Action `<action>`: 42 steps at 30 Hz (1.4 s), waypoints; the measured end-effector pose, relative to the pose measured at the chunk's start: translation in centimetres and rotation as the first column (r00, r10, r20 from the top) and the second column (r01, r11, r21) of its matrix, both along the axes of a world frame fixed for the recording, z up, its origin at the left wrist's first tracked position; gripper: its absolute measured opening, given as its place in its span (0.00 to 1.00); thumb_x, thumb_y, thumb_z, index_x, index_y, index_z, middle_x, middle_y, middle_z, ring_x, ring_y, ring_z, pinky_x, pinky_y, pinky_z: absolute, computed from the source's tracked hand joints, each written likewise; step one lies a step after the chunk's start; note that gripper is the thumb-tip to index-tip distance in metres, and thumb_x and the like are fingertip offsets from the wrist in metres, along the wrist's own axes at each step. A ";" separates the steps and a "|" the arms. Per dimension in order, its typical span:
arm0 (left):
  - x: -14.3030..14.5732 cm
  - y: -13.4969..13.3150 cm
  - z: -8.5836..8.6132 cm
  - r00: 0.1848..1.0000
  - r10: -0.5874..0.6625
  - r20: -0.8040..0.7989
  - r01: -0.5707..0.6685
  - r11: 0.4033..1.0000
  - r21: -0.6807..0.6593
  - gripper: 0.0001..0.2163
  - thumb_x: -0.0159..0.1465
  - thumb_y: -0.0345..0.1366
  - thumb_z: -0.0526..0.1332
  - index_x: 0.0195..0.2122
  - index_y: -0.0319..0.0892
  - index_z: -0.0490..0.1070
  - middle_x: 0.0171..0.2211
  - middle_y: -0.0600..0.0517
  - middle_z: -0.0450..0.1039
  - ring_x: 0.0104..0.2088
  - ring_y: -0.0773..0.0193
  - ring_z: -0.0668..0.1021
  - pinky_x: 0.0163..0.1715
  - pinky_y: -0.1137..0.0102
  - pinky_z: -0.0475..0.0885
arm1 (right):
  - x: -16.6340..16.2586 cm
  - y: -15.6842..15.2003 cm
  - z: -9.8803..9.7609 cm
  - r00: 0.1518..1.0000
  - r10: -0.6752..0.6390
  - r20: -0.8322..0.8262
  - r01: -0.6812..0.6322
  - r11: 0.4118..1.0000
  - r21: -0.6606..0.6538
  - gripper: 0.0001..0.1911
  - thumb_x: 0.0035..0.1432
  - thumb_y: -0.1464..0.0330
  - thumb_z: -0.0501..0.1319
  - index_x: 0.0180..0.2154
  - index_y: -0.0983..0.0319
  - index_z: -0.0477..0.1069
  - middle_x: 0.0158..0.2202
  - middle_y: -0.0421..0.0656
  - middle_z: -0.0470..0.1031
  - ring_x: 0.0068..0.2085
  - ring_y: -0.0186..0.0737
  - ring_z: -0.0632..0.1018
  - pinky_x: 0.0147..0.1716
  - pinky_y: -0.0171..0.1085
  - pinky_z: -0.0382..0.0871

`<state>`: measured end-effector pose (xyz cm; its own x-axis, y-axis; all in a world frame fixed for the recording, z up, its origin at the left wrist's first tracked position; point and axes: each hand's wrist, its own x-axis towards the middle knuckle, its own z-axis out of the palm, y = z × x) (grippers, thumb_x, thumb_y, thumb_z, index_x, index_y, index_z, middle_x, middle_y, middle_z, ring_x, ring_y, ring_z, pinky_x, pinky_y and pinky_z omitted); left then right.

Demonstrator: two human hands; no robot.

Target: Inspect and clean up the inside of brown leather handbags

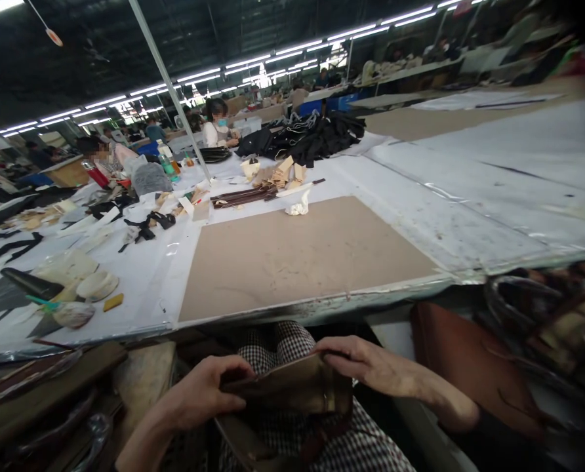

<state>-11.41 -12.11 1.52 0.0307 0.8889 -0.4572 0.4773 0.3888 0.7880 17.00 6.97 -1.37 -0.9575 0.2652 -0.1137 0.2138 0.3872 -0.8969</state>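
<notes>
A brown handbag (297,390) with a shiny surface rests on my lap over checked cloth, its upper edge facing me. My left hand (211,387) grips the left end of that edge between thumb and fingers. At the right end, my right hand (349,357) has its fingers folded over the rim. A dark reddish strap (322,436) hangs at the lower part of the bag. The inside of the bag is mostly hidden from me.
A beige board (297,255) lies on the white-covered table (415,190) ahead, with a crumpled white piece (298,204) on it. Glue-stained pots (97,286) stand at left. Bags are piled on both sides, including a reddish-brown one (469,367). Co-workers sit beyond.
</notes>
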 end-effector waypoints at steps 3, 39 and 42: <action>0.3 0.1 -1.0 0.996 0.081 0.028 -0.081 0.996 0.028 0.16 0.54 0.33 0.71 0.45 0.44 0.78 0.40 0.55 0.79 0.43 0.57 0.77 0.42 0.72 0.67 | -0.7 -0.5 -1.5 0.999 -0.046 -0.018 0.048 0.987 0.151 0.16 0.71 0.68 0.50 0.54 0.56 0.72 0.48 0.42 0.78 0.48 0.44 0.78 0.48 0.40 0.74; 2.9 4.7 -4.5 0.839 0.094 -0.536 0.217 0.846 0.488 0.06 0.67 0.27 0.63 0.38 0.46 0.70 0.51 0.53 0.79 0.46 0.57 0.82 0.46 0.63 0.77 | -5.3 -4.4 -3.9 0.951 -0.298 -0.079 0.300 0.832 0.467 0.09 0.70 0.70 0.57 0.49 0.55 0.70 0.40 0.39 0.80 0.41 0.42 0.81 0.40 0.38 0.67; 2.9 4.8 -4.7 0.828 0.099 -0.551 0.235 0.832 0.502 0.06 0.67 0.27 0.63 0.37 0.46 0.70 0.50 0.53 0.79 0.45 0.57 0.82 0.46 0.62 0.77 | -5.3 -4.2 -3.9 0.952 -0.297 -0.074 0.295 0.825 0.483 0.08 0.69 0.70 0.58 0.48 0.55 0.71 0.39 0.39 0.80 0.40 0.43 0.81 0.38 0.39 0.67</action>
